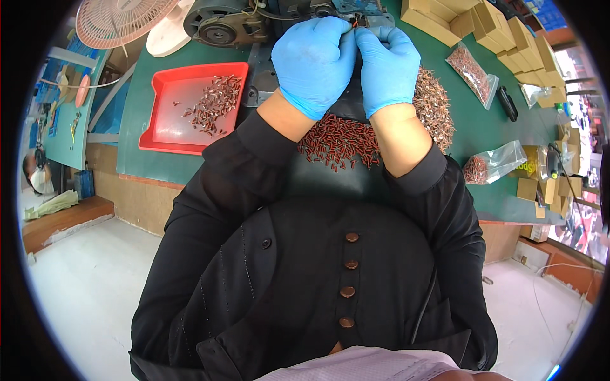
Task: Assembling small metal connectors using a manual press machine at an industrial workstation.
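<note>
A small part [356,23] is at the fingertips of the left hand [314,66] and right hand [389,68], before the machine [221,30]. Both hands' fingers curl inward; I cannot tell which pinch it. Red pieces [340,143] lie nearer the body, 1 tray [164,117] left, 2 bags [469,71] right.

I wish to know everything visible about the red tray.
The red tray is shallow, plastic-looking, with raised walls and a paler floor. It lies flat on the green table, at the left. Small brownish and silvery parts gather toward its right side. The left sleeve overlaps its near right corner in view; contact is unclear.
</note>
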`<state>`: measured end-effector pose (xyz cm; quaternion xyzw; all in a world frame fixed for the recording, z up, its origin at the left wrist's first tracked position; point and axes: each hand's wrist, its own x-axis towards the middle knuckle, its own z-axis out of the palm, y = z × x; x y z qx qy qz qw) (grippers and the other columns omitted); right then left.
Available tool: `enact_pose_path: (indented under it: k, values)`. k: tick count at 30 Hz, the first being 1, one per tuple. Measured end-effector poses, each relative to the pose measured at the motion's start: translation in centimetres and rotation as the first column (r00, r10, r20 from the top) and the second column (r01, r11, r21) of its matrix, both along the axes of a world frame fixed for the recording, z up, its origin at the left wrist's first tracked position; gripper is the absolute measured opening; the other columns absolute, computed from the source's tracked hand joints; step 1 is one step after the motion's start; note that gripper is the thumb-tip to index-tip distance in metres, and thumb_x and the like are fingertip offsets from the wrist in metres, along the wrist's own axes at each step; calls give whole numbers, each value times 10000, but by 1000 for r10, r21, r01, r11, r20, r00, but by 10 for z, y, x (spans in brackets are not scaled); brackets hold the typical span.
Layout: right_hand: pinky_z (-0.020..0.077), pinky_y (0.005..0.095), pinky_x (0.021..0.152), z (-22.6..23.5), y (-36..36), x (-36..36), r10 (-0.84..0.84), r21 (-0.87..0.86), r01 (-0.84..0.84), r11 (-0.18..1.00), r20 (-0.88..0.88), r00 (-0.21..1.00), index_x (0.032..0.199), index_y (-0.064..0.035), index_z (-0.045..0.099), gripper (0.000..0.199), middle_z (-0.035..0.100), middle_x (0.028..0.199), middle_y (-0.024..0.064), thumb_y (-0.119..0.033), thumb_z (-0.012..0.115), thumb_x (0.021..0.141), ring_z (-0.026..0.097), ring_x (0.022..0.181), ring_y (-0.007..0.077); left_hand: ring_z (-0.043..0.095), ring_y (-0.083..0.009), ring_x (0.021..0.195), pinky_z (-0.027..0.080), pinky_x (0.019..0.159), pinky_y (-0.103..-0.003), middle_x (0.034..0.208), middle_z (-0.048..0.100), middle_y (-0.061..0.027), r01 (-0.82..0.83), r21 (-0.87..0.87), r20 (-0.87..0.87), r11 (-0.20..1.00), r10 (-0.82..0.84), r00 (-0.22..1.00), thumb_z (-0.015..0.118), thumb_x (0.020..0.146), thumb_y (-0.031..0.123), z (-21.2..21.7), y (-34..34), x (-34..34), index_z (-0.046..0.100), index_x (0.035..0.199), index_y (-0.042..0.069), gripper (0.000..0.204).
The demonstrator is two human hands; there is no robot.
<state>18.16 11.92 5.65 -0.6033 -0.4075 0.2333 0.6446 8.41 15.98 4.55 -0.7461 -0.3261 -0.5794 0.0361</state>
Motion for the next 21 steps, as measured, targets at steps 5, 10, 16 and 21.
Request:
enact_pose_path:
  k: [5, 10, 16, 21]
  values:
    - [495, 282, 622, -2, 1, 4, 5, 0, -5, 1000, -8, 1000, 829, 34, 642, 200, 652, 722, 121, -152, 637, 755, 602, 652, 146, 590, -271, 588, 457, 526, -344, 669, 619, -96, 1, -17, -18, 1000, -1, 1000, 705, 702, 74, 2, -1, 2, 639, 773, 60, 98]
    - [490, 267, 614, 2, -4, 4, 37, 16, -37, 999, -52, 998, 839, 33, 639, 179, 651, 735, 104, -129, 634, 764, 593, 651, 131, 594, -273, 591, 461, 528, -341, 673, 624, -96, -9, -47, -31, 999, 7, 1000, 699, 709, 89, 6, -6, 3, 642, 765, 52, 88]
    - [479, 250, 595, 4, -14, 4, 67, 27, -65, 998, -100, 993, 858, 33, 633, 173, 643, 741, 86, -125, 634, 788, 582, 644, 115, 594, -272, 591, 462, 531, -340, 672, 624, -92, -20, -56, -21, 998, 19, 1000, 696, 710, 96, 9, -16, 4, 645, 754, 51, 81]
    - [460, 227, 616, -2, -38, 3, 161, 36, -157, 987, -192, 968, 912, 17, 615, 149, 621, 779, 47, -109, 618, 833, 568, 666, 100, 602, -239, 584, 464, 533, -310, 673, 628, -95, -8, -62, -3, 998, 8, 1000, 689, 722, 85, 7, -27, -2, 651, 768, 46, 72]
